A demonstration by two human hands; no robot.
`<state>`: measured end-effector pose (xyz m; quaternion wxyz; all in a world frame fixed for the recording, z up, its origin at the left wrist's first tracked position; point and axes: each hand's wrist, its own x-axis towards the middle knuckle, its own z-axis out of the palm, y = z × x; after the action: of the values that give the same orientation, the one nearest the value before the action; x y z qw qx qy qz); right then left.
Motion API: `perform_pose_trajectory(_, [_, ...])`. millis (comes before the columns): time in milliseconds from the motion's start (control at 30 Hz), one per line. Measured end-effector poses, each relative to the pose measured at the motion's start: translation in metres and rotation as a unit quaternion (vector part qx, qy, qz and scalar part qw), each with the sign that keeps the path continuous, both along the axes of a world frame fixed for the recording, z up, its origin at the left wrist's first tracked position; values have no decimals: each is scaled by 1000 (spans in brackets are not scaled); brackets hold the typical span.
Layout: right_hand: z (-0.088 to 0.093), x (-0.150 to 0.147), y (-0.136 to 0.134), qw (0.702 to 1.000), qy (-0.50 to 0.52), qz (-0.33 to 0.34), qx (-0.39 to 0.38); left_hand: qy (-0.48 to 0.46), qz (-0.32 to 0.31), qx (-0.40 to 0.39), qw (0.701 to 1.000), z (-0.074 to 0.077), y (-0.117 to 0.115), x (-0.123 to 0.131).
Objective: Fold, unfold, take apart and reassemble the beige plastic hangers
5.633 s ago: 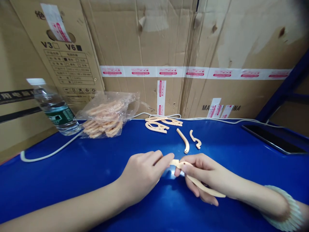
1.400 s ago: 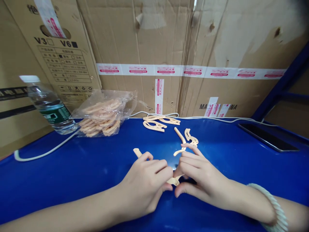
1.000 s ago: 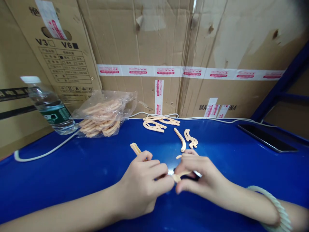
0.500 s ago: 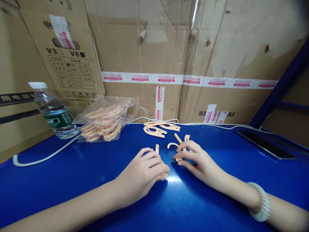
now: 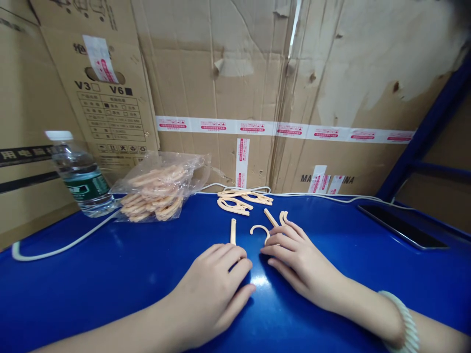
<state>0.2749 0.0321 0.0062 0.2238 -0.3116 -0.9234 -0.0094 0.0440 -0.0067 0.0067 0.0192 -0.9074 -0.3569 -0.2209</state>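
Observation:
My left hand point(image 5: 217, 287) rests low on the blue table, its curled fingers over the near end of a slim beige plastic bar point(image 5: 233, 230). Its thumb stands apart from the fingers. My right hand point(image 5: 300, 260), fingers stretched and slightly spread, lies over a beige folding hanger point(image 5: 259, 229). The hanger's hook shows left of the fingers, while much of its body is hidden beneath them. Beyond that hand, a bar end point(image 5: 271, 216) and a curved tip point(image 5: 283, 217) stick out. Farther back lie several folded beige hangers point(image 5: 235, 206).
A clear plastic bag point(image 5: 158, 189) full of beige hangers sits at the back left beside a water bottle point(image 5: 83, 176). A white cable point(image 5: 62, 252) runs along the rear. At right lies a dark phone point(image 5: 403, 226). Cardboard point(image 5: 221, 162) walls the back of the table point(image 5: 121, 274).
My left hand has drawn back toward me, and its thumb has parted from the fingers. More of the slim bar shows. My right hand has barely moved, though more of the hook is visible.

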Motion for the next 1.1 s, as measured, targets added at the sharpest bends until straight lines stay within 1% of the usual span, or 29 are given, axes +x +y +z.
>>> perform_pose_trajectory(300, [-5, 2, 7, 1000, -30, -10, -3, -17, 35, 12, 999, -5, 17, -12])
perform_pose_trajectory(367, [-5, 4, 8, 1000, -7, 1, 9, -32, 22, 36, 999, -3, 19, -12])
perform_pose_trajectory(400, [-4, 5, 9, 1000, 10, 9, 15, -43, 2, 60, 997, -1, 19, -13])
perform_pose_trajectory(433, [-3, 6, 9, 999, 28, 16, 20, -60, -23, 94, 994, 1, 18, -13])
perform_pose_trajectory(500, [0, 8, 9, 998, 53, 25, 25, -94, -87, 172, 977, 5, 12, -14])
perform_pose_trajectory(567, [3, 10, 9, 997, 62, 25, 26, -118, -123, 236, 957, 8, 1, -15])
perform_pose_trajectory(667, [5, 11, 8, 997, 68, 24, 30, -116, -89, 275, 950, 5, -19, -16])
perform_pose_trajectory(733, [5, 12, 8, 997, 70, 24, 32, -115, -73, 295, 946, 3, -27, -16])
perform_pose_trajectory(800, [5, 12, 8, 997, 72, 23, 31, -107, -84, 331, 934, 2, -28, -15])
perform_pose_trajectory(900, [4, 12, 7, 997, 75, 21, 24, -99, -119, 384, 911, 10, -25, -14])
perform_pose_trajectory(933, [5, 12, 7, 997, 76, 19, 21, -114, -93, 372, 916, 14, -24, -14])
perform_pose_trajectory(967, [5, 12, 7, 997, 76, 17, 19, -105, -88, 355, 925, 18, -25, -14])
perform_pose_trajectory(1000, [5, 12, 7, 997, 76, 15, 16, -84, -94, 344, 930, 22, -25, -14])
perform_pose_trajectory(1100, [5, 12, 6, 997, 79, 11, 14, -79, -106, 349, 928, 26, -29, -13])
